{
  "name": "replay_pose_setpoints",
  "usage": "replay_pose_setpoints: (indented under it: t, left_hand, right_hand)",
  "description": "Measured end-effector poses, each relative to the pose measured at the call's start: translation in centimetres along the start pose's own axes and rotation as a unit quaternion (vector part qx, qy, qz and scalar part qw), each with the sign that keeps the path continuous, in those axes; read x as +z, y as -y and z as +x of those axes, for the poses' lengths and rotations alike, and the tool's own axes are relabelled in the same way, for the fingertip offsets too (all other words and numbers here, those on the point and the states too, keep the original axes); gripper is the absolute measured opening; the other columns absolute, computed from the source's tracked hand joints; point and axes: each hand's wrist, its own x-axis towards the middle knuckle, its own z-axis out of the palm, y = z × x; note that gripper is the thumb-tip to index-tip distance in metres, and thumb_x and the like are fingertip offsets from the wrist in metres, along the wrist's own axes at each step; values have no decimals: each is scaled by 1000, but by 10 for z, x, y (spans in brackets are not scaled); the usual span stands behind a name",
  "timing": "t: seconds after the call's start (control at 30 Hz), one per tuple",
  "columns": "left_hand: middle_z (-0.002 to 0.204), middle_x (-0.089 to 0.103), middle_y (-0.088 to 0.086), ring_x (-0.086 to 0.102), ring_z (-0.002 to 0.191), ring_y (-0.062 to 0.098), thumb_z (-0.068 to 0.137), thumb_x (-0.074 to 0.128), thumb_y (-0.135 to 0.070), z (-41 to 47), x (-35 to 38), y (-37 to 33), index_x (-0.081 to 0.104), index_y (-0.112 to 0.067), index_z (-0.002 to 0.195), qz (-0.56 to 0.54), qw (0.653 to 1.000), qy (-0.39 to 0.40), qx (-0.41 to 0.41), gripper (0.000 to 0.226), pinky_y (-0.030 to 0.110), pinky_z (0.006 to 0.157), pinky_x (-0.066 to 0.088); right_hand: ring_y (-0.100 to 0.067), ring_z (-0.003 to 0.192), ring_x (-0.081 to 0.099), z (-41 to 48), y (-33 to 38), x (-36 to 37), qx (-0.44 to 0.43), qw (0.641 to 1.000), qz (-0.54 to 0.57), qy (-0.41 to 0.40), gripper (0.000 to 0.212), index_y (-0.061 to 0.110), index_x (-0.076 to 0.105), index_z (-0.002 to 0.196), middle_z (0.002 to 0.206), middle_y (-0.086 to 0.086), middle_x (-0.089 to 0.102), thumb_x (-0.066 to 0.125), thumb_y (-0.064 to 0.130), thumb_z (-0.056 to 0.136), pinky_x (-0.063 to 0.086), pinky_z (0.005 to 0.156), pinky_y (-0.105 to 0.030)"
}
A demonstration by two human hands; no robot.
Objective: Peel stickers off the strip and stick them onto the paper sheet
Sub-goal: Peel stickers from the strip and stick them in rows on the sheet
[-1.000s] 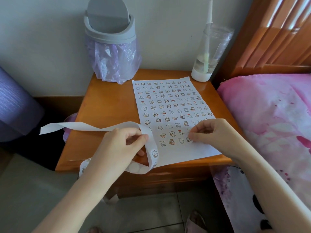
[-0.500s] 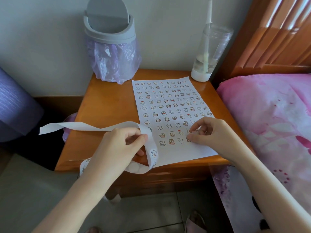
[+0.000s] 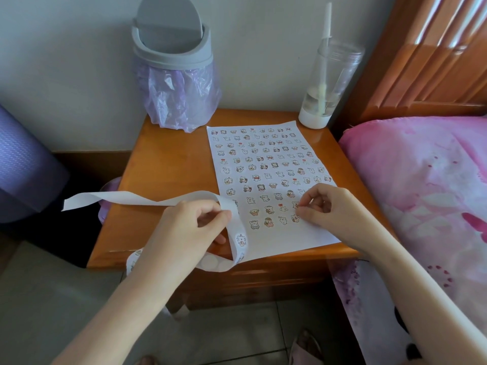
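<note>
Grey tiled floor point(image 3: 79, 299) nearest, a slipper toe point(image 3: 305, 343) at the bottom edge; two bare forearms reach up from there.

Left hand point(image 3: 189, 227) over the front edge of the orange-brown wooden nightstand point(image 3: 168, 159); thumb and forefinger curled, pinching the long white paper strip point(image 3: 137, 199); strip loops round the hand; one end runs off left past the nightstand's side, the other curls under the hand and hangs over the front edge; a small cartoon sticker point(image 3: 241, 239) shows on the loop just right of the hand, round blank patches on the stretch below it.

Right hand point(image 3: 326, 209) rests on the white paper sheet point(image 3: 279, 241) near its right edge; fingers curled, thumb and forefinger tips down on the sheet at the right end of the lower rows; whether they hold a sticker between them, cannot tell.

Sheet lies flat on the nightstand, near left corner reaching the front edge; rows of small stuck-on stickers point(image 3: 266, 164) cover it from the far edge down to the hands; bare band at the near end.

Farther back, left rear corner: grey swing-lid bin point(image 3: 171, 48) lined with a lilac plastic bag; right rear corner: clear plastic tumbler point(image 3: 332, 83) with white base and straw, just beyond the sheet's far corner.

Pink patterned bedding point(image 3: 421, 180) to the right; slatted wooden headboard point(image 3: 434, 48) behind it; purple rolled mat point(image 3: 23, 164) far left, by the pale wall.
</note>
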Motion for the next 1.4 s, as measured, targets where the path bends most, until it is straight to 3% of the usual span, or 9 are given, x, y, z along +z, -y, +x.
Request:
replay_pose_setpoints:
  t: [0.13, 0.23, 0.33, 0.47, 0.7, 0.8, 0.93, 1.2, 1.4]
  left_hand:
    - [83, 70, -15, 65, 68, -7, 88, 58, -33, 0, -1, -1, 69, -27, 96, -7, 1000, -4, 8, 15, 19, 55, 56]
    - [68, 69, -11, 61, 50, -2, 88, 57, -31, -1, -8, -4, 68, -30, 86, -65, 998, -10, 11, 11, 8, 44, 43]
    - [75, 72, -10, 67, 55, 12, 88, 58, -31, -1, -12, -8, 68, -27, 86, -149, 989, -11, 5, 11, 15, 49, 50]
    - [67, 72, 3, 69, 55, 14, 89, 57, -23, -4, -9, -15, 67, -18, 87, -201, 980, 6, 4, 11, 17, 49, 54]
    - [66, 72, -4, 68, 51, 14, 88, 55, -27, -5, -9, -14, 67, -18, 88, -188, 982, -20, 15, 15, 18, 50, 56]
    - [66, 72, -1, 67, 50, 11, 89, 54, -24, -6, -9, -18, 65, -15, 86, -204, 979, -16, 17, 14, 12, 47, 51]
    - [68, 72, 7, 69, 56, 17, 87, 54, -33, -6, -10, -20, 68, -12, 90, -239, 971, 1, 4, 25, 19, 53, 56]
    - [70, 73, 3, 71, 67, 16, 79, 60, -33, -6, -11, -19, 71, -12, 83, -240, 970, 34, 4, 25, 21, 65, 59]
    - [64, 71, 1, 70, 61, 13, 82, 61, -27, -5, -9, -18, 71, -12, 76, -227, 974, 23, 9, 19, 16, 59, 56]
  right_hand:
    - [-10, 59, 44, 1, -1, 1, 5, 1000, -9, -13, 11, 19, 65, 85, 77, -8, 62, 68, 29, 83, 34, 57, -26]
    - [-9, 57, 47, 1, 3, 4, 6, 999, 9, -38, 11, 18, 64, 86, 76, -3, 65, 63, 30, 86, 38, 55, -26]
    - [-8, 51, 49, -5, 18, 7, -31, 995, 72, -67, 15, 17, 65, 85, 68, 3, 65, 56, 28, 91, 40, 49, -22]
    - [-8, 61, 61, -22, 47, 22, -99, 978, 185, 19, 24, 12, 65, 93, 75, 0, 69, 56, 33, 85, 49, 52, -21]
    - [-11, 83, 66, -39, 60, 37, -136, 973, 182, 30, 15, 24, 69, 94, 86, 10, 70, 71, 23, 80, 56, 73, -27]
    - [-12, 83, 66, -38, 61, 41, -131, 972, 194, 21, 13, 22, 70, 94, 87, 9, 70, 70, 19, 81, 57, 72, -31]
    - [-14, 73, 67, -39, 61, 44, -116, 968, 221, 6, 13, 18, 72, 92, 82, 5, 71, 70, 12, 81, 58, 70, -33]
    - [-7, 81, 66, -38, 60, 45, -158, 974, 161, -24, 14, 24, 71, 92, 85, 14, 70, 68, 15, 82, 55, 73, -19]
    - [-1, 84, 63, -39, 59, 48, -211, 971, 95, -53, 13, 17, 72, 93, 86, 13, 68, 68, 10, 82, 51, 72, -10]
